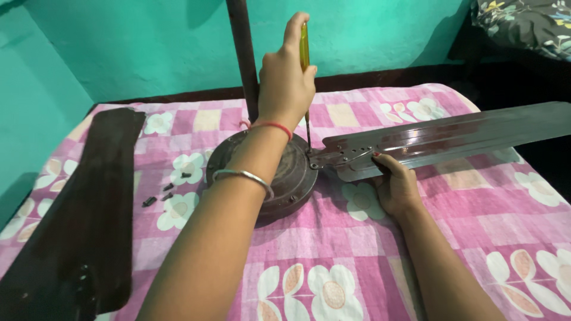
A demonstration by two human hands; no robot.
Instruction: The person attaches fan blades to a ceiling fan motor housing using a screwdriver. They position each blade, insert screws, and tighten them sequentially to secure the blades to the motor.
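Ceiling fan motor [291, 178], round, dark brown metal, lies flat on a pink checked floral sheet [476, 220]. One blade [452, 139], long, shiny brown-grey metal, sits with its bracket end at the motor's right rim and runs off to the right, past the bed edge. Left hand [285, 83] is wrapped tight round a yellow-handled screwdriver [304, 56], held upright; its shaft drops just right of the hand, tip at the bracket where blade meets motor. Right hand [395, 187] presses down on the blade's near edge close to the bracket, fingers on the metal, not curled round anything. Loose blade [83, 208], dark, lies well apart on the left. Few small dark screws [166, 193] lie between it and the motor. Dark rod [242, 53] stands behind the motor.
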